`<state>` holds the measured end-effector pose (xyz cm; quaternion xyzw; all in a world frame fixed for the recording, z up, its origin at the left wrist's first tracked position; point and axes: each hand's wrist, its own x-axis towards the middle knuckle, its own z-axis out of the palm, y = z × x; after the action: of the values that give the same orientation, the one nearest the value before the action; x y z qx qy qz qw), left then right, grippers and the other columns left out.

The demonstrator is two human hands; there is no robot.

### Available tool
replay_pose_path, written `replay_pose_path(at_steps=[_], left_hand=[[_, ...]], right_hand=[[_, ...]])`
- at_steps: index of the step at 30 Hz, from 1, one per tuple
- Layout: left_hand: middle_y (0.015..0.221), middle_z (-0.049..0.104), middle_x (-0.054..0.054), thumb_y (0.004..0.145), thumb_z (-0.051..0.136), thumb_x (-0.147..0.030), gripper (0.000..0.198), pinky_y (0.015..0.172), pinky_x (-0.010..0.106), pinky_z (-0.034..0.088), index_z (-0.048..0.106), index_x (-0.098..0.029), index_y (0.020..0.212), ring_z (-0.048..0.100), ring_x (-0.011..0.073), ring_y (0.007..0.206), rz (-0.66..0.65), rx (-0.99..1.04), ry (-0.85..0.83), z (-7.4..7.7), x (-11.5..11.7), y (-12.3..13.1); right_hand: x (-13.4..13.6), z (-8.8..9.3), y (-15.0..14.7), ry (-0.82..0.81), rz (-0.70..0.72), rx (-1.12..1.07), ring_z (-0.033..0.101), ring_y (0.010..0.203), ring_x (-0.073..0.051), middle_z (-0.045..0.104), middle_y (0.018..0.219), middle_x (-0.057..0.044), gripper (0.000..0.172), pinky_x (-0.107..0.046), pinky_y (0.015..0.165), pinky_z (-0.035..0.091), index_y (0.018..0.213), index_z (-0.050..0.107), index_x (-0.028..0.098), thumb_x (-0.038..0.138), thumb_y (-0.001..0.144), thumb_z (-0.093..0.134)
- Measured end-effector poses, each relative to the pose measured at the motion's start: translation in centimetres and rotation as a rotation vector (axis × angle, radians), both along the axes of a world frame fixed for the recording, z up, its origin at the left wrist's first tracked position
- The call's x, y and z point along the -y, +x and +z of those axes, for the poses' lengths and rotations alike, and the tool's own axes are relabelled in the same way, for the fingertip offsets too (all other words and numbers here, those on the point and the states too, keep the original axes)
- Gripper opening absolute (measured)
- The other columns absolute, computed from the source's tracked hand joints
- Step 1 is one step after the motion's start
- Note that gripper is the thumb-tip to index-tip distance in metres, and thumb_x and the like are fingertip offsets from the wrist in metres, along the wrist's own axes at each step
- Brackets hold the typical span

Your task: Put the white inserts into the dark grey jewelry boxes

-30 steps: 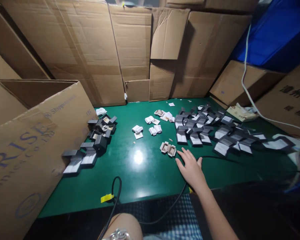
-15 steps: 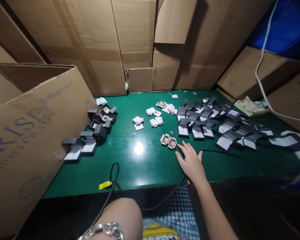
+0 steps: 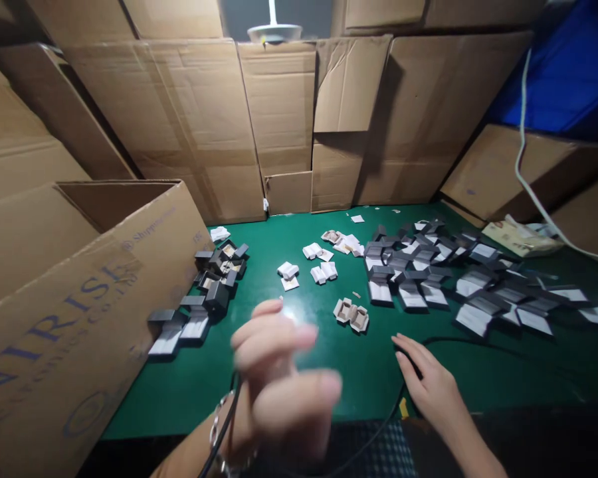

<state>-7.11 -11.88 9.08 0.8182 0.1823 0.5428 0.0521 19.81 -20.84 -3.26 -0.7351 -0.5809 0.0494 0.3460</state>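
Observation:
My left hand (image 3: 284, 375) is raised in front of the camera, blurred by motion. Its fingers are loosely bent, with the thumb apart from them and nothing visible between. A silver chain bracelet (image 3: 218, 425) circles that wrist. On the green table's near right side, my right hand (image 3: 426, 375) lies over a black cable (image 3: 398, 398), fingers stretched and holding nothing visible. Just beyond it is an unfolded pale cardboard insert (image 3: 351, 315). Several open dark-grey small boxes with white linings (image 3: 411, 290) stand to the right, and more dark boxes (image 3: 219, 292) stand to the left.
A large open carton (image 3: 104, 299) takes up the left side. Tall cardboard panels (image 3: 204, 119) wall off the back. White folded paper inserts (image 3: 323, 273) lie mid-table on the green table (image 3: 259, 259). A pale packet (image 3: 521, 238) sits at the right, beneath a hanging white cord (image 3: 521, 153).
My left hand has come up into view over the table's front. My right hand has drawn back from the cardboard insert toward the near edge. The camera has tilted upward.

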Motion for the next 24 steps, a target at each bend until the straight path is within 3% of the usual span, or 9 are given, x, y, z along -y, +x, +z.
replay_pose_path(at_steps=[4,6,9,11,13,17,20,24], left_hand=[[0.103,0.065,0.006,0.088,0.041,-0.01,0.038,0.076,0.028,0.055,0.055,-0.026,0.119,0.063,0.0138,0.089,-0.14,-0.124,0.102,0.3,-6.2,0.7],[0.095,0.067,0.005,0.088,0.038,-0.009,0.038,0.072,0.026,0.054,0.058,-0.022,0.117,0.062,0.0125,0.082,-0.122,-0.224,0.027,-0.2,-9.3,0.6],[0.089,0.067,0.004,0.086,0.042,-0.013,0.034,0.074,0.027,0.053,0.063,-0.02,0.112,0.061,0.013,0.079,-0.027,-0.239,-0.228,-1.3,-12.3,0.5],[0.088,0.067,0.003,0.083,0.045,-0.014,0.033,0.076,0.029,0.052,0.064,-0.019,0.11,0.061,0.0139,0.078,0.083,-0.164,-0.46,-2.3,-12.7,1.3],[0.084,0.068,0.004,0.084,0.044,-0.017,0.03,0.068,0.028,0.052,0.064,-0.018,0.106,0.06,0.0132,0.068,0.151,-0.003,-0.737,-3.5,-12.2,3.0],[0.083,0.07,0.004,0.083,0.045,-0.019,0.029,0.067,0.027,0.052,0.067,-0.018,0.101,0.062,0.0143,0.068,0.072,-0.038,-1.052,-5.4,-10.3,7.1],[0.092,0.074,0.003,0.085,0.043,-0.023,0.03,0.079,0.029,0.051,0.069,-0.022,0.101,0.066,0.0169,0.079,0.01,-0.263,-0.935,-6.5,-9.6,8.3],[0.1,0.074,0.008,0.087,0.041,-0.025,0.033,0.082,0.034,0.05,0.07,-0.023,0.103,0.068,0.0237,0.089,0.118,-0.519,-0.839,-8.0,-10.3,7.4]], right_hand=[[2.1,0.4,1.0,-0.059,0.258,0.052,0.064,0.113,-0.026,0.07,0.117,-0.007,0.034,-0.049,0.102,0.048,0.101,0.075,0.026,0.038,0.09,0.045],[2.3,0.9,1.5,-0.109,0.336,0.066,0.064,0.112,-0.026,0.069,0.117,-0.006,0.031,-0.047,0.1,0.051,0.096,0.076,0.029,0.038,0.089,0.047],[1.6,1.5,2.2,-0.153,0.364,0.074,0.067,0.107,-0.026,0.071,0.115,-0.006,0.033,-0.042,0.092,0.057,0.091,0.078,0.03,0.045,0.09,0.048],[0.7,1.6,2.4,-0.124,0.312,0.105,0.069,0.101,-0.026,0.072,0.11,-0.006,0.041,-0.04,0.087,0.059,0.086,0.078,0.03,0.05,0.092,0.043],[-0.3,1.4,2.2,-0.079,0.229,0.161,0.07,0.096,-0.025,0.073,0.106,-0.007,0.046,-0.04,0.084,0.06,0.083,0.078,0.029,0.053,0.093,0.039],[-2.2,1.2,0.8,-0.069,0.146,0.277,0.069,0.092,-0.024,0.072,0.101,-0.008,0.044,-0.04,0.083,0.058,0.086,0.076,0.027,0.046,0.094,0.038],[-3.3,1.9,-0.4,-0.038,0.198,0.351,0.067,0.091,-0.024,0.071,0.101,-0.009,0.04,-0.039,0.082,0.056,0.087,0.075,0.024,0.039,0.095,0.038],[-4.8,4.1,-1.6,0.043,0.432,0.378,0.065,0.08,-0.018,0.07,0.09,-0.007,0.029,-0.031,0.073,0.054,0.092,0.072,0.023,0.031,0.094,0.045]])
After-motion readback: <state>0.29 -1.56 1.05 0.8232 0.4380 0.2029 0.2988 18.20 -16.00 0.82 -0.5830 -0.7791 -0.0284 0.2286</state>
